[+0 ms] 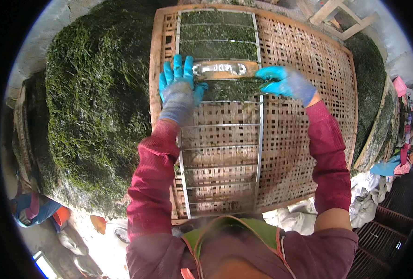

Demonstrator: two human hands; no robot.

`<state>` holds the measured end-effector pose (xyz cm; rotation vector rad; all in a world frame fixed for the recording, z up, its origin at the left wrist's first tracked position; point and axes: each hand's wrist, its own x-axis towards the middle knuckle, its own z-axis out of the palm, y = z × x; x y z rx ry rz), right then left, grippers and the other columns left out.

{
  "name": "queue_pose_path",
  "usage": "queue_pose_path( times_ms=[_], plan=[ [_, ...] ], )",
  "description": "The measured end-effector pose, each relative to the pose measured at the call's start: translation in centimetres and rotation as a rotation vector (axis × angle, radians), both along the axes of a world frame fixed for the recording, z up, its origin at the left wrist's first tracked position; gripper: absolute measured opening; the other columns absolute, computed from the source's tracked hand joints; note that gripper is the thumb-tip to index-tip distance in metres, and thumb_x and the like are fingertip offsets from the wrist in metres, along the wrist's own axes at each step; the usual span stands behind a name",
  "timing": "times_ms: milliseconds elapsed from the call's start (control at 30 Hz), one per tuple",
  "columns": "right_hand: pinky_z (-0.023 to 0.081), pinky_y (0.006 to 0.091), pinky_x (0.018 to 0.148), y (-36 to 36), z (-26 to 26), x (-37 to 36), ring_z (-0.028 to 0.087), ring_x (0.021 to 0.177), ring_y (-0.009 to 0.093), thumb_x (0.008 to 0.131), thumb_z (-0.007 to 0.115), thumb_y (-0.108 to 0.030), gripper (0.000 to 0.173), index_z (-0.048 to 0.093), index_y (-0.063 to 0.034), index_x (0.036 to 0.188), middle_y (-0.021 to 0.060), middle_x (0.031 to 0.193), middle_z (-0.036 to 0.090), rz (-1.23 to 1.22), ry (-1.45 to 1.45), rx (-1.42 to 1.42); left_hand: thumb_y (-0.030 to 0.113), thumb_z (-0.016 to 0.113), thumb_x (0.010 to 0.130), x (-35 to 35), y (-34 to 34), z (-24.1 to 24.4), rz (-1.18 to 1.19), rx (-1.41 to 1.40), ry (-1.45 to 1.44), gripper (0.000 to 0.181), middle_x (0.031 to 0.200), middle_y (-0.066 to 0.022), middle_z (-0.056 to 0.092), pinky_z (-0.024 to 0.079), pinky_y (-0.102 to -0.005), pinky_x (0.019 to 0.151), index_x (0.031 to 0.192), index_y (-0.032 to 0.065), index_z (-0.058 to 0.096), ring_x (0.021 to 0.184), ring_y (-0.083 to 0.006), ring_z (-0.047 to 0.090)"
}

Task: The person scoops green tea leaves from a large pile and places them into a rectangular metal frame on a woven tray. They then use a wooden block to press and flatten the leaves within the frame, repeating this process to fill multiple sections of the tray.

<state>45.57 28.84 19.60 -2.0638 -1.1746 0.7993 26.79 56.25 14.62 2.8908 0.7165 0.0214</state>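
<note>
A woven bamboo tray (297,139) in a wooden frame lies before me, with a metal grid frame (261,139) on it. Green seaweed (217,31) fills the upper cells; more lies in the cell between my hands. A wooden block with a metal handle (225,69) rests across the grid. My left hand (179,82), in a blue-coated glove, has its fingers spread over the grid's left edge, beside the block's left end. My right hand (286,83), gloved alike, is by the grid's right edge, thumb and fingers around strands of seaweed. The lower cells show bare weave.
A large heap of seaweed (95,115) stands left of the tray. Another pile (367,83) lies at the right, below a wooden stand (353,21). White sacks (363,202) are at the lower right. Other people are partly visible at both far sides, near an orange bucket (61,215) at left.
</note>
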Motion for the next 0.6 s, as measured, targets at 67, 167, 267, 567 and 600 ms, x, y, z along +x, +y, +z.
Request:
queue_pose_path(
  times_ms=[67, 167, 267, 567, 600],
  plan=[
    [0.060, 0.0342, 0.086, -4.1, -0.9, 1.7, 0.071, 0.105, 0.024, 0.091, 0.074, -0.020, 0.046, 0.063, -0.0097, 0.134, 0.0154, 0.130, 0.067, -0.140, -0.042, 0.016, 0.046, 0.071, 0.088, -0.8, 1.7, -1.5, -0.116, -0.050, -0.162, 0.087, 0.167, -0.0146, 0.022, 0.018, -0.0509, 0.124, 0.160, 0.0227, 0.028, 0.152, -0.0399, 0.022],
    [0.058, 0.0333, 0.092, -7.7, -4.2, 3.2, 0.069, 0.109, 0.028, 0.093, 0.069, -0.015, 0.041, 0.063, -0.0064, 0.132, 0.0172, 0.130, 0.066, -0.542, -0.619, -0.055, 0.037, 0.073, 0.086, -2.5, 1.7, -1.3, -0.250, 0.062, -0.346, 0.075, 0.161, -0.0135, 0.036, 0.023, -0.0499, 0.122, 0.153, 0.0222, 0.042, 0.148, -0.0388, 0.032],
    [0.057, 0.0318, 0.090, -0.3, -5.4, -4.3, 0.070, 0.106, 0.029, 0.095, 0.062, -0.008, 0.034, 0.064, -0.0052, 0.129, 0.0182, 0.128, 0.066, -0.150, -0.830, 0.316, 0.034, 0.066, 0.090, -3.4, -2.0, 1.7, -0.449, -0.168, -0.256, 0.051, 0.147, -0.0080, 0.054, 0.026, -0.0488, 0.120, 0.138, 0.0186, 0.058, 0.141, -0.0355, 0.042],
    [0.048, 0.0397, 0.105, 5.5, -7.9, -9.7, 0.060, 0.125, 0.032, 0.099, 0.059, -0.016, 0.039, 0.060, -0.0075, 0.137, 0.0135, 0.139, 0.061, 0.124, -0.765, 0.224, 0.034, 0.074, 0.085, -18.4, -1.3, -4.2, 0.083, -0.113, -0.630, 0.057, 0.137, -0.0105, 0.059, 0.035, -0.0504, 0.115, 0.137, 0.0175, 0.060, 0.134, -0.0327, 0.048],
    [0.049, 0.0397, 0.105, 6.0, -8.1, -9.9, 0.060, 0.124, 0.032, 0.099, 0.059, -0.015, 0.039, 0.061, -0.0081, 0.137, 0.0135, 0.140, 0.060, 0.130, -0.769, 0.226, 0.029, 0.077, 0.082, -22.9, -0.1, -5.2, 0.300, -0.001, -0.622, 0.062, 0.136, -0.0120, 0.058, 0.037, -0.0488, 0.113, 0.139, 0.0137, 0.057, 0.131, -0.0321, 0.049]
  ],
)
